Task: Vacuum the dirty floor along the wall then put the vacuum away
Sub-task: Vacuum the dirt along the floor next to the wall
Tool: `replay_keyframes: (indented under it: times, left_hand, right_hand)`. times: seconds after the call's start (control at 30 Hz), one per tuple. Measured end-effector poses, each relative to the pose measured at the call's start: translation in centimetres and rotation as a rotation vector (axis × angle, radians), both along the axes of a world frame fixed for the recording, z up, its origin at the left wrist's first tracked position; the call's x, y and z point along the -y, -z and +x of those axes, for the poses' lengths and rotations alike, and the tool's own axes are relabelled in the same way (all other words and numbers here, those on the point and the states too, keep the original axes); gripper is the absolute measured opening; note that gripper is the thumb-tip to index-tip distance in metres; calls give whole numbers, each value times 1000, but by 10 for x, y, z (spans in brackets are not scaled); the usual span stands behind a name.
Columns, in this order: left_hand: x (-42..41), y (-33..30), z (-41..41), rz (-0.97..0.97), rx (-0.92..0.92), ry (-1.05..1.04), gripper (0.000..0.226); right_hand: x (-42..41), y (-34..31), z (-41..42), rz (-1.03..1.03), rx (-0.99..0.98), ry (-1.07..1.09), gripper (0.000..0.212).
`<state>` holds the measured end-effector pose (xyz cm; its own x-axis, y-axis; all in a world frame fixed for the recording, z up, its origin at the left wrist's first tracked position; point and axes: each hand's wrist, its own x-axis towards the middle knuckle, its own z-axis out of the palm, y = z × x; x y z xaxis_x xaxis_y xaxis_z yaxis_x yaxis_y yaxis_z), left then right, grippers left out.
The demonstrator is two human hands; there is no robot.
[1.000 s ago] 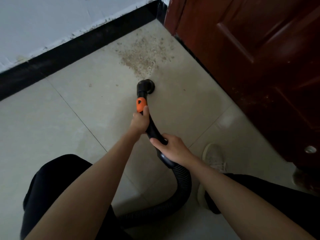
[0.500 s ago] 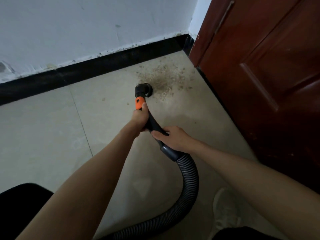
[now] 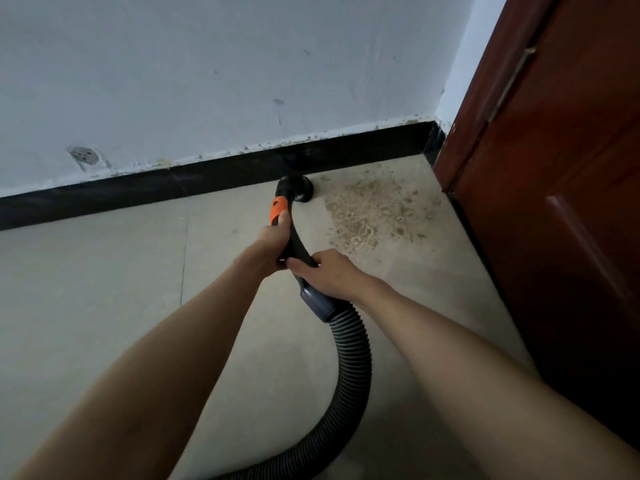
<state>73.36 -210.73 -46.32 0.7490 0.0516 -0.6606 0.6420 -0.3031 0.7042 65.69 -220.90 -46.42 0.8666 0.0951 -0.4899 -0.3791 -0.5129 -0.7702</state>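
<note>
A black vacuum wand with an orange band [image 3: 278, 209] ends in a round black nozzle [image 3: 300, 192] that sits on the floor right against the black skirting board [image 3: 173, 183]. My left hand [image 3: 272, 244] grips the wand just below the orange band. My right hand [image 3: 327, 273] grips the lower handle where the ribbed grey hose [image 3: 349, 368] joins; the hose curls down and out of the bottom of the frame. A patch of brown crumbs and dust [image 3: 370, 211] lies on the beige tiles just right of the nozzle, in the corner.
A dark red wooden door [image 3: 561, 188] stands along the right side, close to the dirt patch. The white wall [image 3: 225, 71] rises behind the skirting, with a scuffed mark low on the left. Beige floor tiles [image 3: 90, 289] stretch to the left.
The nozzle has moved forward from the near edge of the dirt patch to the skirting board. Both hands have kept their grip, and my view has tilted up toward the wall.
</note>
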Motion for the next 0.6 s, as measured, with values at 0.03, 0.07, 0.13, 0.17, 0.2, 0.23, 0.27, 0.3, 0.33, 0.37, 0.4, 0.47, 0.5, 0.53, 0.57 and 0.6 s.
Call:
replay_keyframes:
  times: [0.03,0.07,0.13,0.17,0.2,0.23,0.27,0.3,0.33,0.37,0.4,0.47,0.5,0.53,0.57,0.6]
  left_hand:
    - [0,-1,1,20,6,12,41]
    - [0,-3,2,45,12,27,37]
    - [-2,-3,6,93,-2,46,36]
    - [-4,-2,7,114,-15,47,36]
    - [-6,-2,8,136,-28,43,36]
    - [-7,-1,9,156,-39,36,37]
    - [-9,0,10,175,-48,27,38]
    - [-11,1,10,192,-59,22,39]
    - [-12,1,11,210,-72,26,39]
    - [-15,0,12,235,-90,40,39]
    - [-17,-3,13,264,-112,63,38]
    - [-26,-10,15,315,-150,107,35]
    - [-32,-14,17,329,-161,121,34]
    - [-38,-17,18,328,-163,128,33]
    - [-44,-20,20,318,-159,129,32]
    - [-49,-21,20,302,-150,123,31]
  right_hand:
    - [1,2,4,9,5,-7,44]
    - [1,5,6,10,8,-21,44]
    - [0,14,9,6,4,-56,43]
    - [-2,18,9,5,5,-71,43]
    - [-4,23,9,6,12,-85,43]
    - [-6,26,10,11,23,-98,44]
    - [-8,29,10,15,35,-112,44]
    - [-9,30,12,19,45,-126,45]
    - [-9,31,13,21,49,-139,45]
    - [-11,30,14,23,48,-152,47]
    - [-13,30,15,25,44,-164,49]
    - [-19,28,16,27,36,-185,54]
    - [-22,26,17,29,30,-191,56]
    - [-25,24,19,27,25,-196,56]
    - [-28,22,21,22,18,-202,56]
    - [-30,19,23,14,8,-207,55]
